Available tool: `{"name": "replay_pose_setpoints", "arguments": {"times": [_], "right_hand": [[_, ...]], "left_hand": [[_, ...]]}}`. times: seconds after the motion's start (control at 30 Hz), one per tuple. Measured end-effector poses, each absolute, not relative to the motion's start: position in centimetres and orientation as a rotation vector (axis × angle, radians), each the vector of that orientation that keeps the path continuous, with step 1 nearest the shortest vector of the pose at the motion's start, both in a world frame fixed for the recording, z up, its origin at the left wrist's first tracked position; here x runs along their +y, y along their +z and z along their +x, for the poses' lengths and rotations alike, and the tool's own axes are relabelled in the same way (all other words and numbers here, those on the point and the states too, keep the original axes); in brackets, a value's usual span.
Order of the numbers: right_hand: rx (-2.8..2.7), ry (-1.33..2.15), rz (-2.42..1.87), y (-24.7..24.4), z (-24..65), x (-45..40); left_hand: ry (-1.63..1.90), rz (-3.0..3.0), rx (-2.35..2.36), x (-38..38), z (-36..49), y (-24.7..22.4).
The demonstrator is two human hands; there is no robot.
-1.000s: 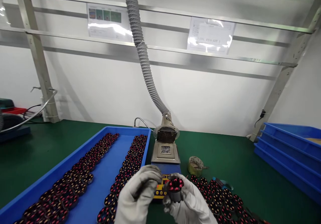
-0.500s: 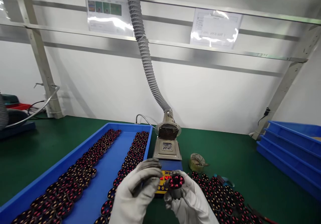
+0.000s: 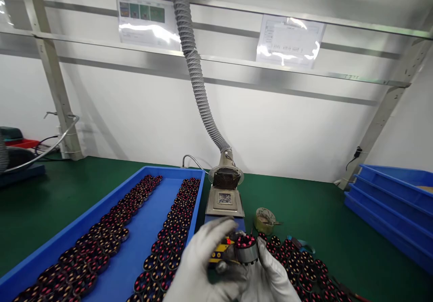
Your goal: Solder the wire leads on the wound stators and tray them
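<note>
My right hand (image 3: 267, 270), in a white glove with darkened fingertips, grips a short metal ring (image 3: 246, 250) that looks like a motor stator, with pink-tipped pieces inside. The ring stands nearly upright in front of the scale-like yellow panel (image 3: 216, 254) with red digits. To its left is my gloved left hand (image 3: 206, 261), blurred, its thumb and fingers curved and apart. Whether its fingertips touch the ring I cannot tell. Similar rings lie grouped on the table (image 3: 297, 266) at the right. More rings (image 3: 169, 234) sit in rows in the blue tray (image 3: 149, 216) at the left.
Behind the panel stands a metal heating plate (image 3: 225, 200) under a hood on a grey flexible duct (image 3: 199, 85). A round tin (image 3: 264, 221) and teal-handled pliers (image 3: 301, 244) lie right of it. Stacked blue trays (image 3: 389, 207) stand at the far right.
My left hand has moved right and now reaches around toward the ring. The ring in my right hand has shifted slightly right and tilted to show more of its side.
</note>
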State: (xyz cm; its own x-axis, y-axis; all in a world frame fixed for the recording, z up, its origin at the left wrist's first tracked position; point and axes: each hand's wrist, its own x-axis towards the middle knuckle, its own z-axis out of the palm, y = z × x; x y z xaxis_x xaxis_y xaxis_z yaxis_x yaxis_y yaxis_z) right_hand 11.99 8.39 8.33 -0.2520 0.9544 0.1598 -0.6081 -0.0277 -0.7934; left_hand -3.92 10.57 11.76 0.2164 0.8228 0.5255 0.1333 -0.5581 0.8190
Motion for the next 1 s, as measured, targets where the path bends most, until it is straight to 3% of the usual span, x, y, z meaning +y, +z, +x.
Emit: {"name": "replay_pose_setpoints", "arguments": {"times": [0.17,0.4,0.6,0.7,0.87,1.0], "right_hand": [[-0.975,1.515,-0.524,7.7,12.3,10.1],[-0.956,1.504,-0.519,8.2,11.7,10.2],[-0.902,1.597,-0.501,9.2,11.2,8.9],[-0.842,1.599,-0.515,9.3,10.8,9.4],[-0.820,0.962,-0.685,8.8,9.8,8.8],[-1.071,0.279,-0.765,7.7,9.3,8.1]], "left_hand": [[1.479,1.949,0.511,10.7,-2.3,11.7],[1.759,1.195,0.609,11.5,-2.7,11.5],[1.361,1.375,0.749,10.7,-3.0,12.5],[1.506,1.428,0.686,10.1,-2.5,12.6],[1.737,1.434,0.650,10.2,-3.4,12.4],[1.368,1.142,0.676,10.5,-2.5,12.0]]}}
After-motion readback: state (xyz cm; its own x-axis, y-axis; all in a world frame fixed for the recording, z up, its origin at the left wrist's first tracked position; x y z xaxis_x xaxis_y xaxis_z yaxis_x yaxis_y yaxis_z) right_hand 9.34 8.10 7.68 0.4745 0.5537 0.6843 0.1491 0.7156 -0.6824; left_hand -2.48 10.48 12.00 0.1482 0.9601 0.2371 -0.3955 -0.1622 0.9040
